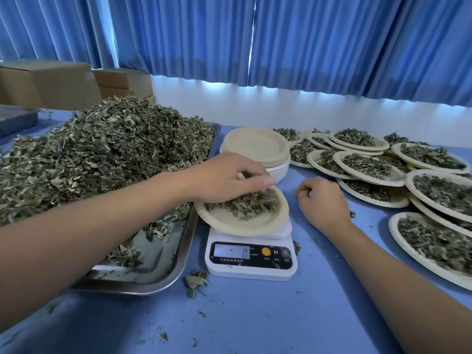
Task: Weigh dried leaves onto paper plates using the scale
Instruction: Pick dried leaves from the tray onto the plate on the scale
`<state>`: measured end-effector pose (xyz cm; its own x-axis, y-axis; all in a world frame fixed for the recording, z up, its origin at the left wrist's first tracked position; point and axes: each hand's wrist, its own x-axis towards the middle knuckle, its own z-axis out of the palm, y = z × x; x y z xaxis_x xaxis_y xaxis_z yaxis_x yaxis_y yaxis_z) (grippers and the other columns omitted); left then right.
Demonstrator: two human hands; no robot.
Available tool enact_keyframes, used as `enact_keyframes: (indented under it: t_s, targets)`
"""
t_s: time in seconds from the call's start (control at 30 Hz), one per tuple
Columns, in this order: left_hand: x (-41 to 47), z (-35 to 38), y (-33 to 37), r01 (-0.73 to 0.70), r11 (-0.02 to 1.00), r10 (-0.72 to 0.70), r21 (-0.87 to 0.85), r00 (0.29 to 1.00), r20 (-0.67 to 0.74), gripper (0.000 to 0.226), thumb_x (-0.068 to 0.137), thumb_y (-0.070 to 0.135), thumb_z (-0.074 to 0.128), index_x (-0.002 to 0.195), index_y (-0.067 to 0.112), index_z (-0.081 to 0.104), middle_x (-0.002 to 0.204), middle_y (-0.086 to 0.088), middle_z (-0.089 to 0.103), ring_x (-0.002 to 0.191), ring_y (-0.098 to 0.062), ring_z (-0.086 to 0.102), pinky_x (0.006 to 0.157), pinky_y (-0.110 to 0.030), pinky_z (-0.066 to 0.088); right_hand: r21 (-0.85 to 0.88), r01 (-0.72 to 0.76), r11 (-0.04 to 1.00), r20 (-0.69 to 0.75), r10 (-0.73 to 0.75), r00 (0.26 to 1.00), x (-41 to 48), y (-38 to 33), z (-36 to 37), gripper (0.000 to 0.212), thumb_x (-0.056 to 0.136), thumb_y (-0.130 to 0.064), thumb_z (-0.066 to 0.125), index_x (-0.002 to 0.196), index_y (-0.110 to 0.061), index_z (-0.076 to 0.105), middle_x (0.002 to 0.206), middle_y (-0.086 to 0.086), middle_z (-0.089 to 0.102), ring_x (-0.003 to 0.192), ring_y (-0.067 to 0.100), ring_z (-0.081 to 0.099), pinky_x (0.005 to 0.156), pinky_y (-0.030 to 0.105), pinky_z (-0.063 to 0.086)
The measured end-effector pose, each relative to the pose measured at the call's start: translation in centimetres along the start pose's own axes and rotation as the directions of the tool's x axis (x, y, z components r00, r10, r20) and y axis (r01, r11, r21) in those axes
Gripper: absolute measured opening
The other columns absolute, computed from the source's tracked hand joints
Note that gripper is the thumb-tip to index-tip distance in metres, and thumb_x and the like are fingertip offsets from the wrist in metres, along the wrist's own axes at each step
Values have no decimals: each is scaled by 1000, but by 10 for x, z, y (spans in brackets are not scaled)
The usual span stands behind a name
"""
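A white digital scale (pixel 251 259) stands on the blue table, and its display reads 0. On it rests a tan paper plate (pixel 229 223) with a small heap of dried leaves (pixel 246 204). My left hand (pixel 224 178) hovers over the plate's far side, fingers curled down onto the leaves. My right hand (pixel 323 200) rests on the table just right of the plate, loosely curled and holding nothing. A big pile of dried leaves (pixel 102 154) fills the steel tray (pixel 158 274) at left.
A stack of unused paper plates (pixel 258 146) stands behind the scale. Several filled plates (pixel 370 162) overlap across the right side of the table. Cardboard boxes (pixel 51 83) sit at the back left under blue curtains. Leaf crumbs (pixel 195 281) litter the table front.
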<state>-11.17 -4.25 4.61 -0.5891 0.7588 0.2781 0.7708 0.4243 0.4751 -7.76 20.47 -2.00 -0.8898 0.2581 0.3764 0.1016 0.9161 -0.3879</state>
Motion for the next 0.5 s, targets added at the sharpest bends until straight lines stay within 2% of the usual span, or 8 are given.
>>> enact_keyframes:
  t_s: [0.07,0.1,0.2,0.27,0.33,0.37,0.43,0.5]
  targets:
    - [-1,-7,-7,57,998,-60,-31,994,-94,46,96,67,38,119,41,69,106,36,64,105,16,57,91,-17,45,6,-4,1000,5,4,1000,0,0,0,27,89,-8,49,82,-21,71,83,-1,69,71,26,62,63,39,57]
    - [-1,-13,-13,86,996,-89,-20,978,-187,44,99,65,37,122,41,67,108,34,64,106,14,57,91,-20,45,6,-7,1000,5,7,1000,0,0,0,27,89,-8,49,83,-21,71,82,-1,69,71,26,62,63,39,56]
    - [-4,-32,-47,238,969,-189,66,886,-423,31,105,32,46,131,29,62,122,13,65,112,-12,62,91,-28,45,6,-12,1000,7,11,1000,0,0,0,27,90,-9,49,84,-21,72,82,0,69,71,27,62,64,39,56]
    - [-10,-39,-75,431,885,-347,176,862,-369,40,103,23,49,142,26,53,142,-1,57,109,-26,66,92,-32,50,15,-11,1000,6,11,1000,0,0,0,27,90,-8,49,84,-21,72,83,0,69,72,27,63,64,39,57]
    - [-21,-36,-96,556,786,-528,270,831,-175,50,102,31,53,150,29,42,154,-5,44,110,-28,66,97,-38,51,12,-13,1000,5,13,1000,0,0,0,27,89,-8,48,83,-21,72,83,0,70,72,27,63,65,39,57]
    - [-25,-31,-102,576,757,-584,308,808,-74,54,102,37,53,153,28,38,157,-7,40,120,-28,61,103,-39,47,10,-15,1000,3,15,1000,0,0,0,27,89,-8,48,83,-22,71,82,0,70,73,28,63,65,39,57]
    - [-31,-23,-109,556,745,-602,369,799,11,60,101,43,54,154,22,36,157,-10,39,138,-29,46,113,-39,38,10,-17,1000,-1,17,1000,0,0,1,28,89,-8,48,82,-22,71,81,0,69,74,27,63,66,39,57]
    - [-31,-21,-108,522,766,-544,374,837,-54,55,98,37,60,148,18,46,151,-10,48,135,-30,48,110,-38,40,12,-20,1000,-5,20,1000,0,0,2,28,89,-8,49,81,-22,71,81,-1,69,75,27,63,66,39,57]
